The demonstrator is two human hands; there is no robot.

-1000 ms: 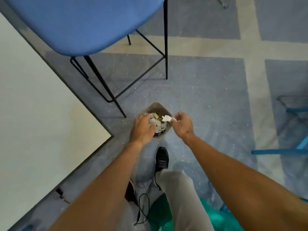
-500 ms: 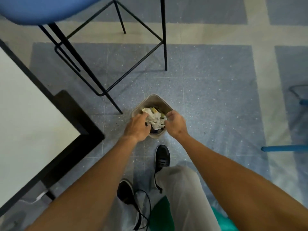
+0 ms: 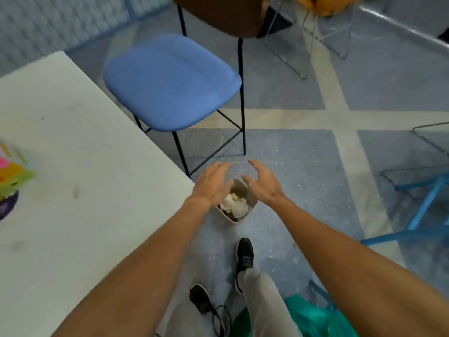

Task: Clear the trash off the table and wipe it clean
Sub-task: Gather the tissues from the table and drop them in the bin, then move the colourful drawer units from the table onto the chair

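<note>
We saw the white table (image 3: 73,166) filling the view from 7 to 10 o'clock, its top marked with faint grey smudges. At 9 o'clock on it lay blurred bright pieces (image 3: 12,176), pink, orange and green. The speckled blue floor (image 3: 303,166), crossed by pale bands, carried a small bin (image 3: 239,190) near centre, a blue-seated stool (image 3: 170,83) at 11 o'clock and black shoes (image 3: 245,254) at 6 o'clock.

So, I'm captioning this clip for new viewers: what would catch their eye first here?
The left hand and right hand hover open above a small bin of crumpled paper on the floor. A blue chair stands behind it, beside the white table at left.
</note>
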